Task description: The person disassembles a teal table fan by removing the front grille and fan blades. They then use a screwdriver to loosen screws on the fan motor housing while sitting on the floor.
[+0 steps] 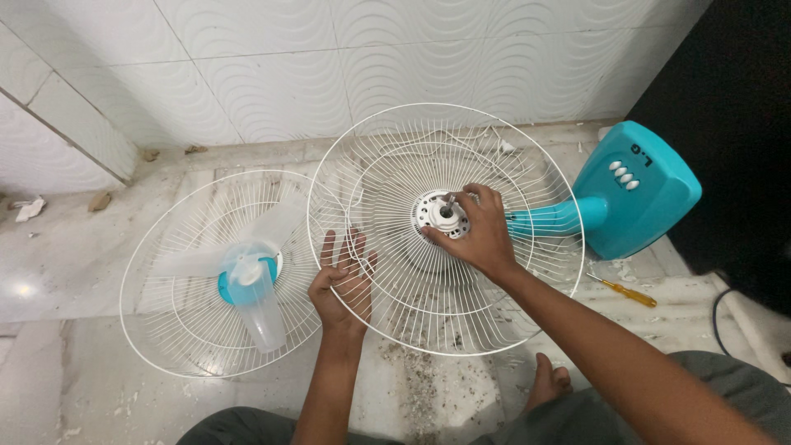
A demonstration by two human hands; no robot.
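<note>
A white wire rear fan guard (395, 148) sits tilted on the motor of a teal table fan lying on the floor. My right hand (478, 231) rests on the white motor hub (442, 213) at the guard's centre, fingers around its edge beside the metal shaft. My left hand (342, 284) grips the guard's lower left rim wires. To the left, the front wire guard (165, 330) lies flat on the floor. A translucent fan blade with a teal hub (247, 284) rests inside that flat guard.
The teal fan base with white buttons (634, 194) lies at the right. A yellow-handled screwdriver (624, 290) is on the marble floor beside it. Dust and debris are scattered beneath the guard. My bare foot (548, 383) and knees are at the bottom. White tiled walls stand behind.
</note>
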